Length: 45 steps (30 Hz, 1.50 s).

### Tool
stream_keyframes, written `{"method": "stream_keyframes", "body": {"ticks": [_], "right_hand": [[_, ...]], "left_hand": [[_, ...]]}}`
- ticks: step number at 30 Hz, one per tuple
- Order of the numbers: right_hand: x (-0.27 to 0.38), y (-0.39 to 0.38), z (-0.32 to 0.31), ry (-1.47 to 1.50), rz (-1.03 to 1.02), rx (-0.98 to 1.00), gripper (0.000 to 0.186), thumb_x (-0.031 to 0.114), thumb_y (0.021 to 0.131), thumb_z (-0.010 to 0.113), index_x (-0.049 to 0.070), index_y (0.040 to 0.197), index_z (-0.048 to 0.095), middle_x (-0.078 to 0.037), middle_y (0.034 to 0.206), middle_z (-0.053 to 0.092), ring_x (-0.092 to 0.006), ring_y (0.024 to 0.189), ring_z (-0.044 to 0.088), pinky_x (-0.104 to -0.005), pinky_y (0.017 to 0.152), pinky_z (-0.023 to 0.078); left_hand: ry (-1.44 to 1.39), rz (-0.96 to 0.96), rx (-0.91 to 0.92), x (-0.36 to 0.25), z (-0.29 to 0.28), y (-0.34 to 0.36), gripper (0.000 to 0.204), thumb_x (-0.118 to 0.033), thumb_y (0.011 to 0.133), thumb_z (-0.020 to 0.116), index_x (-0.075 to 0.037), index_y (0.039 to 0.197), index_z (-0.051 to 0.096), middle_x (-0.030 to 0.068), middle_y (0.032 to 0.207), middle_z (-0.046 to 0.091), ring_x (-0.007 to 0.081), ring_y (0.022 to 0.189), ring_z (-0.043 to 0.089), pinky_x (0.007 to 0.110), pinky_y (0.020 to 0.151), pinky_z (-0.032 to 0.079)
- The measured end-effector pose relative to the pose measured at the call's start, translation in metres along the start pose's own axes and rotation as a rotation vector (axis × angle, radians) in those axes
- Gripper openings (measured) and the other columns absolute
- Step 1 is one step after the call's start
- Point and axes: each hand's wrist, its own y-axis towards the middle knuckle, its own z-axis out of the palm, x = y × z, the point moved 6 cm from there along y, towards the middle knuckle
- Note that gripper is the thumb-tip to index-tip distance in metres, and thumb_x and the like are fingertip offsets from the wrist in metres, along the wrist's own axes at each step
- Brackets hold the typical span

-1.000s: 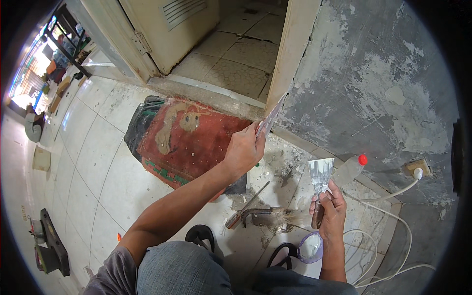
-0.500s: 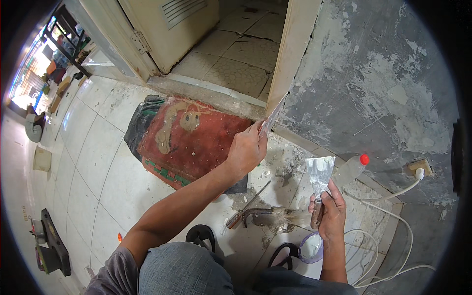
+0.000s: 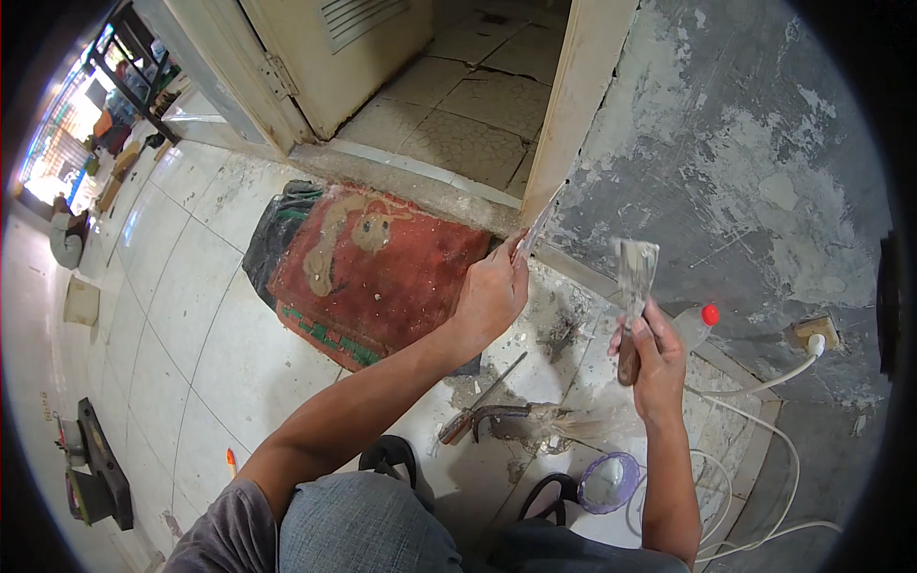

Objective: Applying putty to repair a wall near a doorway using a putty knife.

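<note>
My left hand point(image 3: 492, 291) is closed on a thin, flat, pale blade point(image 3: 541, 222), seen nearly edge-on. Its tip reaches the corner where the door frame point(image 3: 585, 100) meets the grey wall point(image 3: 726, 191). The blade's handle, if it has one, is hidden by my fingers. In my right hand point(image 3: 659, 363) is a putty knife point(image 3: 635, 272) with a brown handle, its blade pointing up and smeared with whitish paste. Below that hand, on the floor, stands a purple-rimmed bowl point(image 3: 586, 468) with whitish stuff inside.
A folded red mat point(image 3: 411, 286) lies before the doorway. Between my feet and the wall are a hammer-like tool point(image 3: 501, 412) and a thin-shafted tool point(image 3: 458, 425). A red-capped bottle point(image 3: 692, 329) and a white cable point(image 3: 798, 458) plugged into an outlet point(image 3: 814, 334) sit along the wall.
My right hand has risen and moved slightly right with the putty knife, away from the bowl and toward the wall. My left hand has shifted slightly right, still holding the thin blade.
</note>
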Motion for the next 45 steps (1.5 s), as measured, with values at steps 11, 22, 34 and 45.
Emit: {"method": "stream_keyframes", "body": {"ticks": [11,22,34,45], "right_hand": [[0.057,0.058,0.045,-1.355,-1.158,-0.057,0.053,-0.005,0.078,0.058,0.015,0.127,0.063,-0.009,0.098,0.057,-0.0253,0.079,0.058,-0.0331,0.066,0.048],[0.057,0.073,0.061,-1.665,-1.194,-0.045,0.053,0.001,0.078,0.059,0.014,0.129,0.061,-0.007,0.104,0.057,-0.0235,0.087,0.056,-0.0355,0.068,0.045],[0.078,0.055,0.055,-1.536,-1.240,-0.222,0.054,-0.001,0.073,0.061,0.014,0.125,0.064,-0.008,0.100,0.056,-0.0247,0.084,0.056,-0.0350,0.066,0.049],[0.047,0.070,0.056,-1.648,-1.086,0.002,0.052,0.001,0.075,0.060,0.015,0.125,0.063,-0.006,0.103,0.057,-0.0235,0.086,0.056,-0.0356,0.065,0.050]], "left_hand": [[-0.031,0.037,-0.055,0.003,0.001,-0.001,0.033,-0.010,0.093,0.053,0.005,0.122,0.053,0.0300,0.095,0.064,0.0457,0.083,0.063,0.048,0.071,0.053],[-0.055,0.033,-0.064,0.002,-0.001,-0.001,0.033,-0.011,0.094,0.053,0.005,0.122,0.054,0.0292,0.098,0.064,0.0455,0.086,0.063,0.048,0.072,0.053],[-0.044,0.061,-0.056,-0.001,-0.003,-0.001,0.033,-0.013,0.095,0.052,0.005,0.123,0.054,0.0289,0.099,0.064,0.0441,0.084,0.064,0.047,0.073,0.053],[-0.051,0.021,-0.019,0.001,0.000,0.000,0.033,-0.013,0.095,0.052,0.004,0.123,0.055,0.0297,0.094,0.064,0.0449,0.083,0.063,0.048,0.071,0.053]]}}
